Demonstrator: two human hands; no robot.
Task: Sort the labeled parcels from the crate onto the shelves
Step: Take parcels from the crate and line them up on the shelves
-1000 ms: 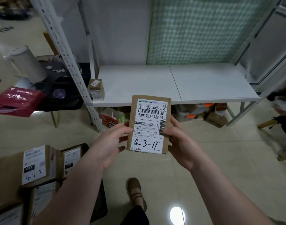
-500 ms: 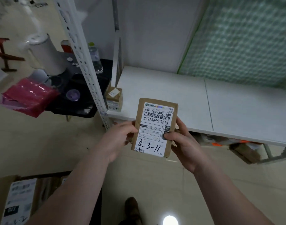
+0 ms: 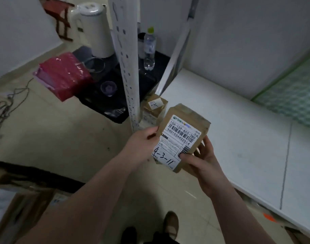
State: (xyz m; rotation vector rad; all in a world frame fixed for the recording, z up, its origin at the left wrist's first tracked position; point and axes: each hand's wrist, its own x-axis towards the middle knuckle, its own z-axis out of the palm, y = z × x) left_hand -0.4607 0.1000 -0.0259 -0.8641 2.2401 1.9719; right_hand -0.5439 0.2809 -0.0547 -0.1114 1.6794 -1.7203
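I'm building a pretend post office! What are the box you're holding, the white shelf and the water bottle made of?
The parcel looks like matte brown cardboard, with a white paper label stuck on. The shelf is a smooth white board, painted metal or wood; I cannot tell which. The bottle seems clear plastic: you can see through it.

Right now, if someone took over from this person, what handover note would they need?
Hands: left hand and right hand both grip the parcel marked 4-3-11, held near the front left corner of the white shelf.
Done: one small parcel stands on that shelf by the upright.
Left: set 4-3-11 down; more labelled parcels wait at lower left.
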